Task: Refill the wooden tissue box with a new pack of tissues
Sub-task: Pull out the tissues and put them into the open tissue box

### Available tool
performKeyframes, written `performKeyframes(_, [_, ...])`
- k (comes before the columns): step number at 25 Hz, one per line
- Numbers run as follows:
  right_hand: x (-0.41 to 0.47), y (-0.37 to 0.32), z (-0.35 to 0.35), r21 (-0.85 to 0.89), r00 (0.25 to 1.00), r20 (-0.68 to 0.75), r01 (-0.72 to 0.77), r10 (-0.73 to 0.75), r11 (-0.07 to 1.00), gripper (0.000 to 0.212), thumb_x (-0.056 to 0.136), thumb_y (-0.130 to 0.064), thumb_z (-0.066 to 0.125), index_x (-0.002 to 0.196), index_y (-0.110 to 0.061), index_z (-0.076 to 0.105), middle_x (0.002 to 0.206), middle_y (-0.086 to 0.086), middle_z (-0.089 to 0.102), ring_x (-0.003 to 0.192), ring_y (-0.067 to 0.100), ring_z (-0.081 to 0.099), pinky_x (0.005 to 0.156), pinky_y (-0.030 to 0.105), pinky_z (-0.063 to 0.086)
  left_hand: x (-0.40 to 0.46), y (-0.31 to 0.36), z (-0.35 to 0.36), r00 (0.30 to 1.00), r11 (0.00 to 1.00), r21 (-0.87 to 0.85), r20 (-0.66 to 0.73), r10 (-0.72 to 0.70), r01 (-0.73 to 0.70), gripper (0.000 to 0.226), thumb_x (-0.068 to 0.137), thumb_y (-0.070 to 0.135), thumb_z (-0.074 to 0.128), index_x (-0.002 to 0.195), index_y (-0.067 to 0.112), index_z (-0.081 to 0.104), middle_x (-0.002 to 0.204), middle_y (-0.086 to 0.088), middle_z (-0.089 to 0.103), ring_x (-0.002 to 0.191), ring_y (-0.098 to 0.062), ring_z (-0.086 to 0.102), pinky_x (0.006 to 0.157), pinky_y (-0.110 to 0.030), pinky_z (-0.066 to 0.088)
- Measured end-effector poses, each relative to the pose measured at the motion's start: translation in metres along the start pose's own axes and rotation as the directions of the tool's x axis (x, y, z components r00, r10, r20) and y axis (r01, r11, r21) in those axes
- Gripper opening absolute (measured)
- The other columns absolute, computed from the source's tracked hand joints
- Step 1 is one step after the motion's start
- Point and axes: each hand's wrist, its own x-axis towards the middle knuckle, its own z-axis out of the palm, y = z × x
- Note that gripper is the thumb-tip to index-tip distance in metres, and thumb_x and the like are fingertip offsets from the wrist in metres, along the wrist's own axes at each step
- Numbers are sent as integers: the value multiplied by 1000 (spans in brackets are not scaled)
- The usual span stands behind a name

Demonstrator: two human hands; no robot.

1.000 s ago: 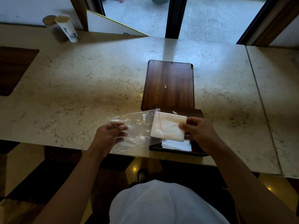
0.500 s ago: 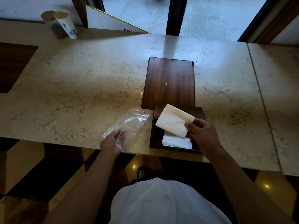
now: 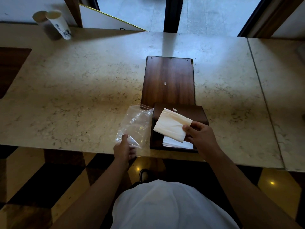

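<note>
While the right hand [image 3: 202,138] pinches the near right corner of the cream tissue stack [image 3: 172,125], the stack hangs tilted over the open wooden tissue box [image 3: 194,113] — fingers closed on it, thumb on top. Box sits at the near edge of the marble desk [image 3: 82,96], just right of centre; a few white tissues [image 3: 175,143] lie flat inside at its near end, under the held stack. Box lid [image 3: 169,81], a flat dark wood panel, lies on the desk directly behind the box, touching or just overlapping its far wall. Left hand [image 3: 124,150] is at the desk's near edge, fingers on the near end of the empty clear plastic bag [image 3: 136,124] — grip looks loose, can't tell if it's actually clamped or just resting. Bag lies flat on the desk just left of the box, its far right corner against the box wall. Paper cup [image 3: 59,24] with a dark print stands at the far left corner, well apart from everything. White card with gold edge [image 3: 102,21] stands behind the desk near the cup.
</note>
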Motion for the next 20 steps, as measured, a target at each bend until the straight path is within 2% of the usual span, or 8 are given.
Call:
performKeyframes(2, [0, 1, -1, 12, 1000, 3, -1, 1, 1000, 14, 94, -9, 69, 94, -22, 68, 103, 2, 73, 93, 19, 74, 73, 32, 63, 0, -3, -6, 996, 979, 202, 82, -44, 27, 58, 90, 58, 56, 87, 1, 67, 65, -12, 66, 42, -17, 51, 43, -22, 40])
performKeyframes(4, [0, 2, -1, 12, 1000, 5, -3, 3, 1000, 14, 94, -8, 69, 93, -22, 68, 101, 2, 73, 92, 18, 74, 72, 32, 63, -3, -6, -12, 985, 935, 352, 141, -96, 41, 68, 89, 63, 53, 88, -2, 72, 63, -12, 66, 43, -17, 49, 47, -22, 37])
performKeyframes(8, [3, 1, -5, 8, 1000, 15, -4, 4, 1000, 14, 94, -9, 68, 94, -22, 67, 102, 1, 73, 94, 19, 74, 73, 32, 63, -11, -3, -17, 973, 873, 488, 204, -109, -5, 61, 90, 55, 56, 85, -3, 72, 58, -11, 69, 47, -22, 56, 52, -25, 39])
performKeyframes(11, [6, -1, -10, 1, 1000, 29, 1, -1, 1000, 11, 93, -10, 70, 97, -20, 68, 105, 4, 74, 93, 20, 76, 73, 33, 63, -24, 14, -9, 953, 887, 448, 301, -31, -112, 47, 93, 40, 59, 88, -5, 69, 63, -16, 73, 51, -28, 66, 50, -28, 50])
performKeyframes(14, [8, -2, -13, 33, 998, 64, -10, 8, 999, 9, 92, -10, 72, 99, -16, 70, 101, 6, 78, 92, 22, 77, 70, 33, 63, -40, 34, 12, 880, 945, 301, 473, -34, -126, 55, 95, 44, 58, 102, -10, 68, 83, -25, 77, 74, -37, 77, 60, -37, 62])
performKeyframes(16, [8, -2, -16, 70, 993, 121, -20, 11, 997, 15, 91, -11, 73, 106, -9, 71, 103, 9, 79, 93, 24, 77, 71, 34, 63, -50, 45, 29, 793, 978, 195, 606, -60, -75, 62, 95, 53, 55, 115, -4, 65, 100, -28, 76, 92, -42, 75, 73, -44, 63])
performKeyframes(18, [7, -3, -19, 62, 979, 201, -22, 9, 998, 21, 91, -13, 73, 111, -7, 71, 106, 9, 78, 96, 24, 76, 74, 34, 62, -58, 52, 44, 672, 996, 83, 736, -83, 32, 66, 91, 63, 54, 122, 6, 67, 117, -26, 72, 108, -41, 71, 89, -51, 59])
performKeyframes(20, [5, -3, -21, 49, 964, 264, -33, 18, 998, 23, 90, -15, 74, 112, -7, 71, 108, 8, 78, 98, 26, 76, 77, 37, 62, -65, 56, 54, 566, 994, 0, 822, -63, 110, 66, 88, 65, 58, 126, 12, 70, 129, -22, 68, 116, -38, 68, 97, -54, 55])
